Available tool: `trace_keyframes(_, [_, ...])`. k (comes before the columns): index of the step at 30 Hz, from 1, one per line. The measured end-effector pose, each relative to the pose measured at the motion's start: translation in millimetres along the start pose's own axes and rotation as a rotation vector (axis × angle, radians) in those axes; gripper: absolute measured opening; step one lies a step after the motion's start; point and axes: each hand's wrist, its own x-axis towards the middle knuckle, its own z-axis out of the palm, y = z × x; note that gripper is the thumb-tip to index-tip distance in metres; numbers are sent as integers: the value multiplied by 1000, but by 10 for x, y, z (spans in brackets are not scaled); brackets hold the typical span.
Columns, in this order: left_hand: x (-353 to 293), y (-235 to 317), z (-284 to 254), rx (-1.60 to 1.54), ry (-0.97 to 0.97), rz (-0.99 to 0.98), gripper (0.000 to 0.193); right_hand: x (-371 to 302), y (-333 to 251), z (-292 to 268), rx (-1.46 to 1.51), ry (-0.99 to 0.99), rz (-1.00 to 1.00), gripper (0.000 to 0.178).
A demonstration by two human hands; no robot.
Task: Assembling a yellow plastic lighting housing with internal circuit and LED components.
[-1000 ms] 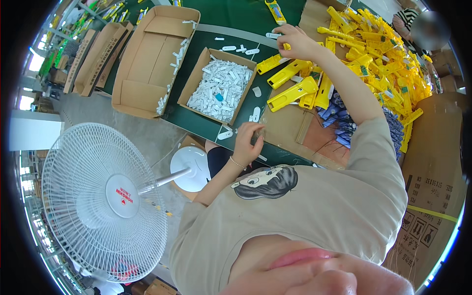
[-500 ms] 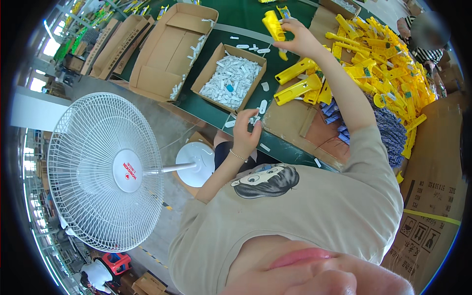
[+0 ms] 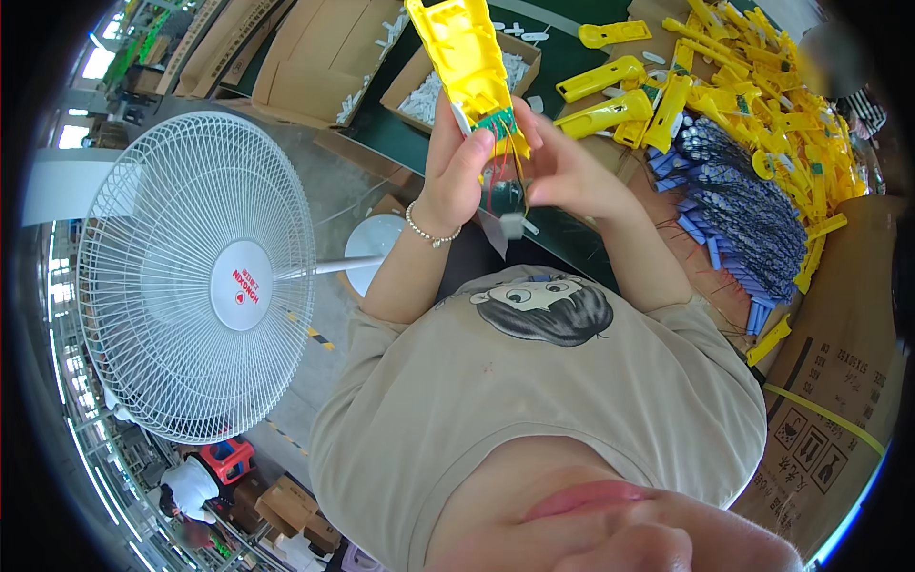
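Wires dangle from a yellow casing in the left hand

From where I stand, the left hand clasps the casing in the air around the bench's near edge, its thumb against the green board at the casing's lower end. The right hand is just beside that end, thumb spread from fingers; I can't tell whether its fingertips grip anything. A white plug hangs on the wires.

Were that plug to catch on the bench's edge, the pull might strain the wires where they meet the board. The board might also shift if the left thumb eased off, since I can't see whether anything fastens it. A careless right thumb could snag a wire too.
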Motion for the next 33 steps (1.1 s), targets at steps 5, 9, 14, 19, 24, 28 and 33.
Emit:
trace_keyframes(5, [-28,-67,-132,157,133,83,44,-265,200,175,-115,11,314,82])
trace_keyframes(9, [-96,-151,-295,535,314,119,46,-414,-196,267,-392,331,353,61])
trace_keyframes(14, [-280,-207,-307,858,108,-144,45,-518,-459,60,-1,8,133,50])
trace_keyframes(19, [-531,-387,-144,19,50,-409,40,-507,-401,-197,175,-206,-59,69])
trace_keyframes(24, [-625,-541,-115,-136,70,-453,38,-523,-411,4,-71,181,86,29])
trace_keyframes(28, [-654,-574,-112,-49,-25,-477,44,-421,-366,-92,-260,273,171,27])
trace_keyframes(33, [-631,-604,-83,-7,-57,-502,50,-341,-271,-209,71,409,272,26])
